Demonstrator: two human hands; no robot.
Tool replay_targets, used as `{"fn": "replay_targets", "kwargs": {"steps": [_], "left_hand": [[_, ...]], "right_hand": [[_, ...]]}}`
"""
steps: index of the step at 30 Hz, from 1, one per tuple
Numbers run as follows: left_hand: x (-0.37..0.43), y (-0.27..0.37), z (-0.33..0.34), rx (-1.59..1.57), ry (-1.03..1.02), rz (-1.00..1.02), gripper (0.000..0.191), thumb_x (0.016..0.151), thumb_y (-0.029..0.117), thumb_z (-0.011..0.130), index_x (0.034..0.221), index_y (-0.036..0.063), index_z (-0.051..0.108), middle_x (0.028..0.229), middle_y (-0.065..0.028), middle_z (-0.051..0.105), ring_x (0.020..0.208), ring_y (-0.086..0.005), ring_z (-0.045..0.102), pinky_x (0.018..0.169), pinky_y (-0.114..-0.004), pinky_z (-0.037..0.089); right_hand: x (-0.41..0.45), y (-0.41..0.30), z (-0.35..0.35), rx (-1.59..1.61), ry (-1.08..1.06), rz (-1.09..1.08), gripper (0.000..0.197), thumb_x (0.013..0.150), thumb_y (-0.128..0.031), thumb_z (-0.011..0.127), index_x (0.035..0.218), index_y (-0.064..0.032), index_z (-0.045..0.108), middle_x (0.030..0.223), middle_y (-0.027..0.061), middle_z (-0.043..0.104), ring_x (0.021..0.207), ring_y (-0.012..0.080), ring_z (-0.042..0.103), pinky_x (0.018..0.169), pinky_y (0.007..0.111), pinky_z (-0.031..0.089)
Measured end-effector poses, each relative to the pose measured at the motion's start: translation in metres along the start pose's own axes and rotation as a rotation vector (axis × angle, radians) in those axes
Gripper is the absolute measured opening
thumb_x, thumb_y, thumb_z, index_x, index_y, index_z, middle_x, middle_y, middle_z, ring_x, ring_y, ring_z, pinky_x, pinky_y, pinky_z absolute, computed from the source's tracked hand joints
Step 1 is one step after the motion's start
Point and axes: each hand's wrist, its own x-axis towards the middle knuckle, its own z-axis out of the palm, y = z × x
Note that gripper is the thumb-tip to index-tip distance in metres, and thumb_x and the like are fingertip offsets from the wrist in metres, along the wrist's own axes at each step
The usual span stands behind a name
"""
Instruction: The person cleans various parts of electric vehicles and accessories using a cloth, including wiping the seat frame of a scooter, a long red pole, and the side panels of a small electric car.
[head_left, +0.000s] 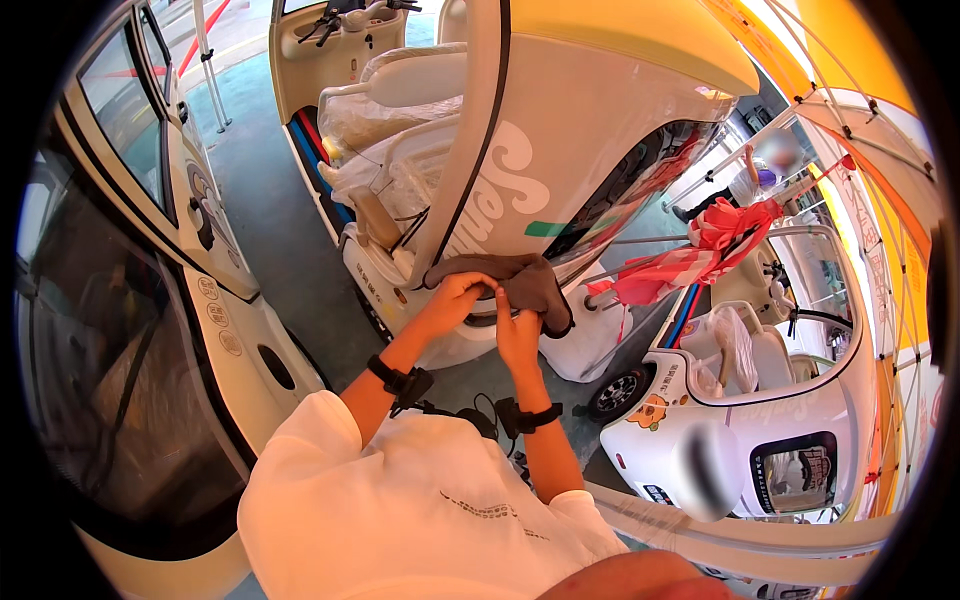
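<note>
A brown cloth (532, 281) hangs in soft folds in front of me, its darker edge dangling on the right. My left hand (457, 300) pinches the cloth's near edge between thumb and fingers. Close beside it, my right hand (519, 334) grips the lower folds, thumb pointing up. Just beyond both hands is the rear of a small cream vehicle (577, 97) with a yellow roof. Whether the cloth touches the bodywork, I cannot tell. Part of a rounded fitting on the vehicle is hidden behind my hands and the cloth.
On the left stands another cream vehicle (236, 300) with dark windows. At right are a white three-wheeler-like vehicle (720, 442) and bunched red-and-white fabric (697, 251) among metal poles. A person (742, 184) is farther back. Tent framing (862, 135) rises at the right.
</note>
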Motion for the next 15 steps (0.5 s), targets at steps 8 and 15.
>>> {"fn": "replay_targets", "kwargs": {"steps": [8, 15], "left_hand": [[0.025, 0.062, -0.050, -0.040, 0.574, 0.197, 0.014, 0.089, -0.005, 0.051, 0.098, 0.0006, 0.060, 0.090, -0.0069, 0.066, 0.090, -0.0162, 0.062, 0.088, -0.030, 0.046], [0.074, 0.075, -0.083, 0.090, 0.776, 0.310, 0.021, 0.097, 0.018, 0.053, 0.107, 0.0006, 0.058, 0.102, -0.0115, 0.064, 0.098, -0.0208, 0.060, 0.089, -0.032, 0.045]], "right_hand": [[0.082, -0.032, -0.060, 0.100, 0.388, -0.106, 0.030, 0.097, -0.021, 0.059, 0.111, 0.0055, 0.062, 0.113, 0.0184, 0.065, 0.105, 0.0274, 0.060, 0.095, 0.036, 0.042], [0.186, -0.089, -0.112, -0.137, 0.410, -0.501, 0.031, 0.096, -0.022, 0.060, 0.112, 0.0050, 0.063, 0.116, 0.0170, 0.065, 0.107, 0.0301, 0.059, 0.097, 0.036, 0.040]]}}
